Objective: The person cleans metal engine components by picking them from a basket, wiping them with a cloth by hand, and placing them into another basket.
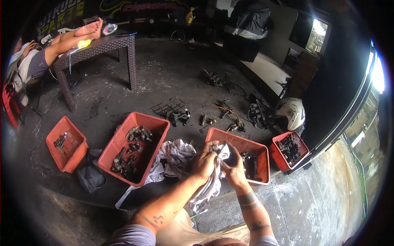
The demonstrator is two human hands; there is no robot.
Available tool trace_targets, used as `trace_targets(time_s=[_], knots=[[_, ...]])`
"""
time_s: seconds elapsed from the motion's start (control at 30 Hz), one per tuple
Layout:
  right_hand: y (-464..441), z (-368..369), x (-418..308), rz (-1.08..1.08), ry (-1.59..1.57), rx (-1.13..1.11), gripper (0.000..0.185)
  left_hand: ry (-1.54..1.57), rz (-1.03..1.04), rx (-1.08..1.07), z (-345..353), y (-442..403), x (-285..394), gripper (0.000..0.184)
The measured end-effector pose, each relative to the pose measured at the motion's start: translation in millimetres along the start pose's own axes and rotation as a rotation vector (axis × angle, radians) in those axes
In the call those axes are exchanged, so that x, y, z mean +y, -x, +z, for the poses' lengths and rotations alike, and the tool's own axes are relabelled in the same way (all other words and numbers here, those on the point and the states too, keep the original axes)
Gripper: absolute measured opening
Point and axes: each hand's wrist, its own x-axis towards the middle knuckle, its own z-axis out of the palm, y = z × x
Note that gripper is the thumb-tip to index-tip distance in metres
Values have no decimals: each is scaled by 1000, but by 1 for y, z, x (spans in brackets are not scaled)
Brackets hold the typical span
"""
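Observation:
Both of my hands are closed around a whitish rag (211,186), whose loose end hangs down between my forearms. My left hand (205,162) bunches the cloth from the left. From the other side, my right hand (234,166) grips it with the fingers curled. Whether a part is wrapped inside the cloth, I cannot tell. Just behind my hands stands a red plastic basket (262,164) with dark metal parts in it. More crumpled cloth (176,153) lies on the floor left of my hands.
A larger red basket (156,141) holds several metal parts; smaller ones stand far left (67,164) and right (303,153). Greasy parts (180,117) lie on the floor beyond. A white helmet (293,112) sits at right. Another person's legs (67,43) rest on a wicker table (131,61).

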Motion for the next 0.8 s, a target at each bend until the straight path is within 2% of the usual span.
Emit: trace_targets(time_s=[0.03, 0.07, 0.1, 0.17, 0.2, 0.23, 0.3, 0.33, 0.37, 0.4, 0.43, 0.47, 0.5, 0.57, 0.63, 0.67, 0.7, 0.77, 0.8], knots=[[0, -2, 3, -115, 125, 11, 67, 117, -112, -64, -2, -1, 1, 34], [0, -4, -1, -25, 70, 52, 71, 117, -115, -63, -3, -1, 2, 34], [2, -3, -6, -24, 70, 55, 71, 158, -169, -98, -4, -3, 3, 34], [7, 0, -13, -129, 204, 52, 72, 191, -230, -133, -5, -5, -1, 34], [8, -4, -12, -159, 334, 57, 61, 104, -187, -74, -5, -6, -8, 33], [9, -4, -12, -156, 333, 58, 61, 22, -143, -14, -4, -6, -12, 32], [12, -2, -15, -277, 641, 43, 47, 24, -174, 47, 1, -3, -10, 28], [14, 6, -14, -364, 605, 109, 35, 254, -255, 90, -3, -2, -19, 24], [13, 9, -3, -614, 733, 166, 30, 485, -336, 134, -4, -2, -25, 21], [7, 8, 3, -770, 820, 221, 30, 603, -419, 81, 29, 15, 18, 19], [2, 7, 8, -927, 906, 274, 30, 607, -421, 79, 28, 13, 13, 19], [4, 5, 15, -786, 859, 322, 30, 595, -432, 80, 22, 8, 2, 23], [-1, 1, 23, -784, 781, 325, 31, 580, -439, 81, 14, 2, -8, 27], [0, -6, 17, -854, 1036, 312, 34, 507, -467, 72, -3, -3, -12, 28], [-1, -2, 11, -820, 1000, 286, 36, 533, -473, 36, -7, -2, -11, 16], [-3, 2, 10, -761, 840, 287, 36, 553, -453, 101, -4, 4, -10, 18], [0, 13, -8, -598, 713, 200, 36, 569, -412, 65, 2, 10, 4, 21], [0, 19, -13, -391, 385, 104, 36, 461, -312, 221, 10, 11, 14, 26], [1, 23, -7, -483, 445, 103, 36, 517, -318, 207, 5, 10, 10, 28]])
